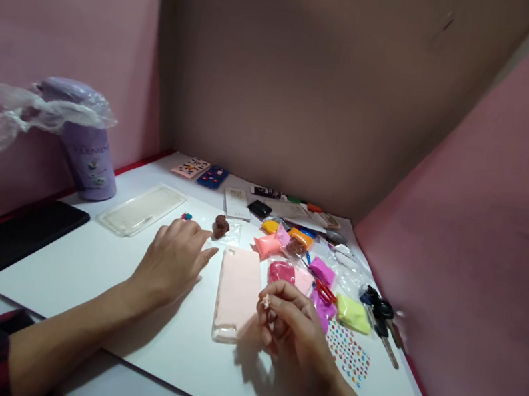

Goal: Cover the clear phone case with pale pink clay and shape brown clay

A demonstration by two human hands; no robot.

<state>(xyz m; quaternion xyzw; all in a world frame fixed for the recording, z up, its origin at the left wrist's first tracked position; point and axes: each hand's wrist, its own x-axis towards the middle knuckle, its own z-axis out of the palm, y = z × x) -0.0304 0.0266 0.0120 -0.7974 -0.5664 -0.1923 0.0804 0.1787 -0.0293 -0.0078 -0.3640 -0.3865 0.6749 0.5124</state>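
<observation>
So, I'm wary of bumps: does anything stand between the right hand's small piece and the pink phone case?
Nothing visible does; the right hand holds the pale piece beside the pink phone case.

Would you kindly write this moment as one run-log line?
left hand: nothing visibly held, near brown lump | right hand: pinching small pale piece near pink phone case | beneath: white board

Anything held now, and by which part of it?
Right hand holds a small pale piece in its fingertips; gripped part too small to tell. Left hand: nothing visibly held.
</observation>
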